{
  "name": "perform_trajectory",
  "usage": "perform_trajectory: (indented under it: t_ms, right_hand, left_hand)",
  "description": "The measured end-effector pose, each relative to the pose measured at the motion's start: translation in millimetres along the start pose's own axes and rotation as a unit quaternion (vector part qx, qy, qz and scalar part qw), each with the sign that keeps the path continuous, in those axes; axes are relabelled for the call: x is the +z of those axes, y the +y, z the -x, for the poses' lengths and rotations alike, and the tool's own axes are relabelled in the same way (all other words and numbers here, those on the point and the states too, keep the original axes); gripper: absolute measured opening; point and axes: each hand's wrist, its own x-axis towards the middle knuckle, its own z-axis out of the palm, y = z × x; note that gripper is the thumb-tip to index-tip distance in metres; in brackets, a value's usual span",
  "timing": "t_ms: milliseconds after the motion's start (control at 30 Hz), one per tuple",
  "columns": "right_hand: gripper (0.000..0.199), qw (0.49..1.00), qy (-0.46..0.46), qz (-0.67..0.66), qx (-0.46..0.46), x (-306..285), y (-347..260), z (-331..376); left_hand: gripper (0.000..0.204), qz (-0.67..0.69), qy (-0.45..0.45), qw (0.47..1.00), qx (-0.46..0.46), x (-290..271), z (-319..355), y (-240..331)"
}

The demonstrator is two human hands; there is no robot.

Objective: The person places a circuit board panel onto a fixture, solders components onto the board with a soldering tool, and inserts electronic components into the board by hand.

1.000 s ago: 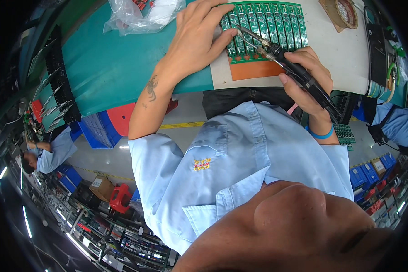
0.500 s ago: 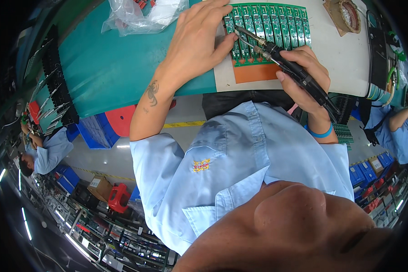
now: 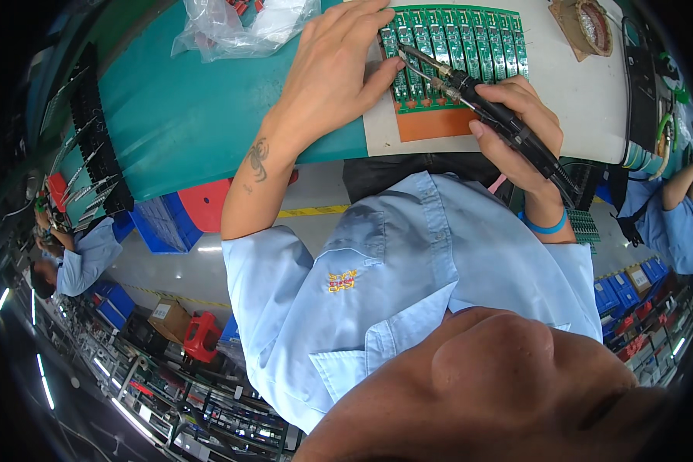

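My right hand [image 3: 533,114] grips the black handle of a soldering iron [image 3: 502,122]. Its metal tip and a thin curved tube beside it point left, down onto a panel of narrow green circuit boards [image 3: 479,48]. Next to the tip is the thumb of my left hand [image 3: 327,73], which lies across the panel's left edge. Its fingers are stretched toward the far side, apart from the thumb, and their ends run partly out of view. An orange sheet [image 3: 431,128] shows under the panel's near edge. What exactly the tip touches is too small to make out.
A clear plastic bag [image 3: 242,35] with red parts sits at the far left on the green mat [image 3: 185,115]. A round brown-rimmed holder [image 3: 593,29] stands far right, near cables. Blue crates [image 3: 165,223] are beside the bench. Other people work at both sides.
My hands and the soldering iron stay almost in place. The co-workers at the far left and far right have shifted their arms slightly.
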Motion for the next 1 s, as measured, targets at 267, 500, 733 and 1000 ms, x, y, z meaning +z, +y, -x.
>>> perform_trajectory:
  t_ms: [267,500,733,1000]
  right_hand:
    - [0.043,0.999,-0.001,-0.011,-0.043,-5,1,4]
    - [0.04,0.983,0.154,0.078,0.056,-31,-1,29]
    - [0.047,0.928,0.334,0.072,0.147,-80,60,33]
    - [0.046,0.935,0.346,0.054,0.052,-62,61,17]
  left_hand:
    - [0.055,-0.024,0.018,1.0,-0.006,5,0,-7]
    - [0.049,-0.182,0.183,0.964,0.07,26,19,-65]
    - [0.048,-0.171,0.086,0.981,0.045,1,9,-43]
    - [0.055,-0.176,0.071,0.982,-0.003,-11,9,-24]
